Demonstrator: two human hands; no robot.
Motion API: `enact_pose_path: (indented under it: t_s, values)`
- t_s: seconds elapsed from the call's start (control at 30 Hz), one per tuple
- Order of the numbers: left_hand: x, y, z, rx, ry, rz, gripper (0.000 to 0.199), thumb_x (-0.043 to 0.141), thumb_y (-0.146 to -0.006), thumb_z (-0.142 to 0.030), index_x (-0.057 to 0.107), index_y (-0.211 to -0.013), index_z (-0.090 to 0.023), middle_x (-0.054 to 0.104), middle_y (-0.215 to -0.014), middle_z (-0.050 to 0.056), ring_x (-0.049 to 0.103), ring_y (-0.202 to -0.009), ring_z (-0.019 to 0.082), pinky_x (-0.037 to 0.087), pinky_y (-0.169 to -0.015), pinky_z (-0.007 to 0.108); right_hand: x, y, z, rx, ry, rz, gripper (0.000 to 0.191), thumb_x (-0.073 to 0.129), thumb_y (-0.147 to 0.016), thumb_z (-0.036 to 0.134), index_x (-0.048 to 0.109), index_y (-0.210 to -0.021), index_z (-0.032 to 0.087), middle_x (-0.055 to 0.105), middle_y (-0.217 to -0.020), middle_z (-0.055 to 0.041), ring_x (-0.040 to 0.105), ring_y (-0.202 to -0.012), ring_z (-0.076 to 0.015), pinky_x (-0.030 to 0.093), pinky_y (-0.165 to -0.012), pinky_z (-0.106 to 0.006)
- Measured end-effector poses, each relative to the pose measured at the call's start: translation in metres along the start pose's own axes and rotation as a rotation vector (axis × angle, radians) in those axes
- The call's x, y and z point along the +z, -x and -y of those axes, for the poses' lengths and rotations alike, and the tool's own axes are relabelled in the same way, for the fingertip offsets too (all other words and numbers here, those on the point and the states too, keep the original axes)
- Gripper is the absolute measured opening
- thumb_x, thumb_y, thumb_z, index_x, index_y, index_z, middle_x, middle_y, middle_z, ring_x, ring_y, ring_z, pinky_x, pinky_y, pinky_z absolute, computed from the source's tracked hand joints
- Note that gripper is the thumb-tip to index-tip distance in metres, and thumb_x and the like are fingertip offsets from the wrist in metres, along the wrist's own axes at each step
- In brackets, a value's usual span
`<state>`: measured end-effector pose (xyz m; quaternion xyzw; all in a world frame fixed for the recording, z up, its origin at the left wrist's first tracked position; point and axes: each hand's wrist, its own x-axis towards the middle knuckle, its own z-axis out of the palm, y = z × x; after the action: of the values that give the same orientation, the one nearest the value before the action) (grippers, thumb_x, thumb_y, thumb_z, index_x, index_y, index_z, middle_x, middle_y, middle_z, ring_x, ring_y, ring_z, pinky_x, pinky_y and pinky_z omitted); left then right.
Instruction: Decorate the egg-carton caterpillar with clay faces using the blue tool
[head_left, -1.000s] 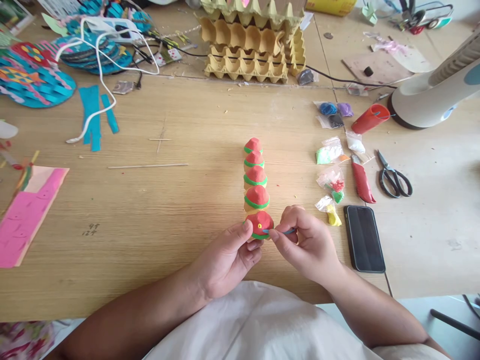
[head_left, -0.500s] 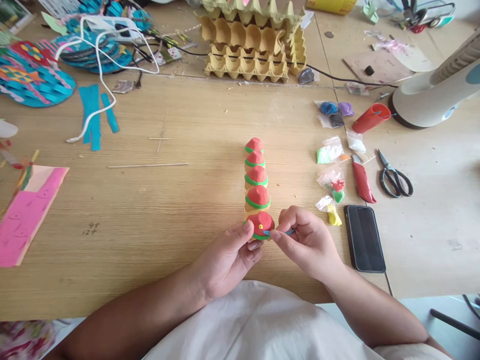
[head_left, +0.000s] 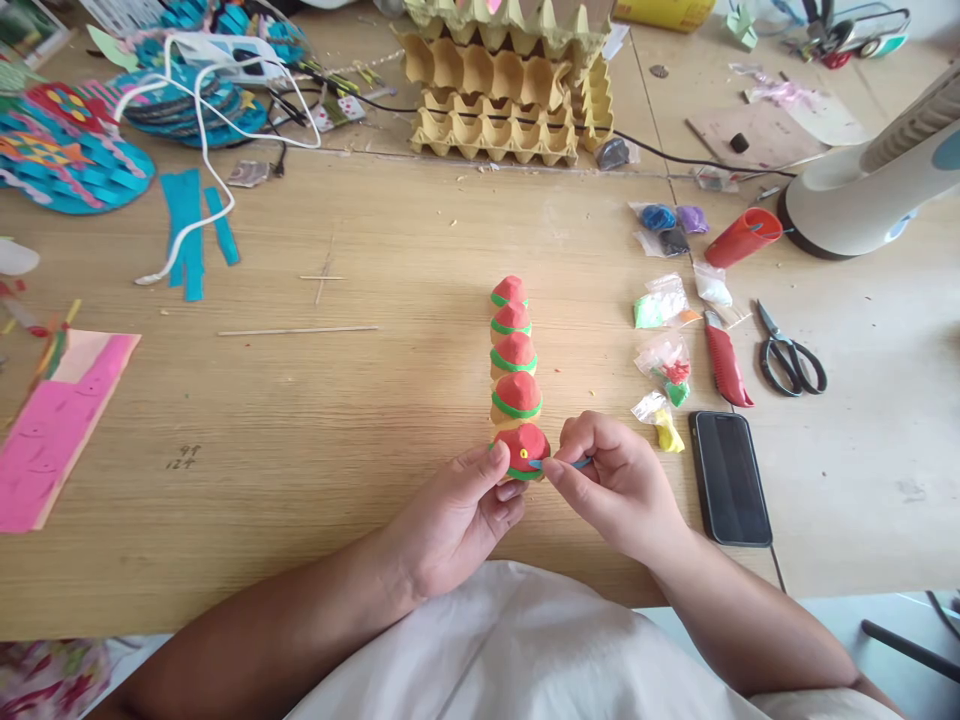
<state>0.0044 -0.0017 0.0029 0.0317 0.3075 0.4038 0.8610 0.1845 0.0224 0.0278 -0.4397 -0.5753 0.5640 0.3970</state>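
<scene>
A strip of egg carton cups [head_left: 515,392] runs away from me, each cup topped with red clay and edged with a green band. My left hand [head_left: 461,515] grips the nearest cup, thumb on its red top and fingers curled below. A small yellow dot with a dark centre [head_left: 523,454] sits on that top. In my right hand [head_left: 619,490] a thin blue clay tool [head_left: 582,463] is pinched between thumb and fingers. Its tip touches or almost touches the red clay beside the yellow dot.
On the right lie bags of coloured clay [head_left: 660,300], a red utility knife [head_left: 726,360], scissors [head_left: 791,350], a black phone [head_left: 730,478] and a red cup [head_left: 742,237]. Egg cartons [head_left: 495,125] stand at the back. Thin sticks [head_left: 298,330] and a white cord [head_left: 196,110] lie left.
Both hands keep almost the same pose on the cup and the tool. Only a very slight shift of the whole view shows.
</scene>
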Motion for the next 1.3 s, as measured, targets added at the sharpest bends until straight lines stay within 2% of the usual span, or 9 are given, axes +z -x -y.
enact_pose_path:
  t_s: [0.13, 0.23, 0.33, 0.47, 1.03, 1.17, 1.3]
  values:
    - [-0.0004, 0.0001, -0.0002, -0.001, 0.025, -0.010, 0.028, 0.081, -0.084, -0.040, 0.071, -0.088, -0.015, 0.049, -0.083, -0.001, 0.041, -0.070, 0.007, 0.041, -0.063, 0.017, -0.0018, 0.0019, -0.0012, -0.121, 0.130, -0.009, 0.019, 0.066, -0.091, 0.018, 0.053, -0.077, 0.022, 0.046, -0.064, 0.0058, 0.042, -0.053, -0.0091, 0.033, -0.048, -0.024]
    - [-0.0005, -0.0004, -0.0007, 0.001, 0.043, -0.017, 0.028, 0.083, -0.081, -0.039, 0.068, -0.081, -0.015, 0.050, -0.082, -0.001, 0.042, -0.070, 0.007, 0.041, -0.062, 0.017, -0.0025, 0.0016, -0.0009, -0.360, 0.351, -0.033, 0.021, 0.067, -0.086, 0.011, 0.052, -0.078, 0.022, 0.044, -0.062, 0.0073, 0.044, -0.057, -0.0103, 0.038, -0.062, -0.030]
    - [0.0005, -0.0008, -0.0017, -0.006, 0.029, -0.034, 0.032, 0.084, -0.080, -0.041, 0.067, -0.079, -0.015, 0.049, -0.079, -0.001, 0.043, -0.070, 0.008, 0.042, -0.062, 0.018, -0.0012, 0.0000, 0.0003, -0.542, 0.538, -0.061, 0.024, 0.067, -0.082, 0.005, 0.049, -0.079, 0.022, 0.044, -0.059, 0.0088, 0.045, -0.057, -0.0103, 0.036, -0.070, -0.034]
    - [0.0025, 0.0000, -0.0025, -0.024, 0.013, -0.054, 0.033, 0.085, -0.079, -0.043, 0.067, -0.082, -0.015, 0.053, -0.083, 0.000, 0.044, -0.072, 0.008, 0.044, -0.065, 0.019, 0.0009, -0.0016, 0.0012, -0.613, 0.656, -0.113, 0.027, 0.068, -0.081, 0.003, 0.048, -0.079, 0.021, 0.048, -0.059, 0.0080, 0.046, -0.057, -0.0104, 0.033, -0.068, -0.034]
    - [0.0019, 0.0009, -0.0024, -0.009, 0.018, -0.027, 0.029, 0.082, -0.083, -0.041, 0.071, -0.087, -0.015, 0.053, -0.087, 0.001, 0.043, -0.070, 0.006, 0.041, -0.062, 0.016, -0.0020, -0.0025, -0.0007, -0.534, 0.617, -0.097, 0.024, 0.067, -0.083, 0.006, 0.050, -0.081, 0.022, 0.044, -0.060, 0.0084, 0.046, -0.057, -0.0110, 0.034, -0.069, -0.034]
    - [0.0012, 0.0006, -0.0014, -0.007, 0.028, -0.032, 0.029, 0.083, -0.082, -0.041, 0.071, -0.086, -0.015, 0.051, -0.083, 0.000, 0.042, -0.069, 0.006, 0.041, -0.061, 0.016, -0.0043, -0.0016, -0.0015, -0.461, 0.454, -0.049, 0.022, 0.066, -0.085, 0.008, 0.051, -0.082, 0.024, 0.043, -0.061, 0.0077, 0.046, -0.058, -0.0119, 0.038, -0.069, -0.034]
    - [0.0008, 0.0012, -0.0015, -0.008, 0.036, -0.023, 0.028, 0.083, -0.081, -0.041, 0.072, -0.090, -0.016, 0.052, -0.086, 0.000, 0.041, -0.069, 0.006, 0.042, -0.061, 0.016, -0.0061, -0.0021, -0.0035, -0.331, 0.291, -0.027, 0.018, 0.065, -0.089, 0.011, 0.054, -0.082, 0.024, 0.043, -0.062, 0.0066, 0.045, -0.058, -0.0125, 0.039, -0.063, -0.032]
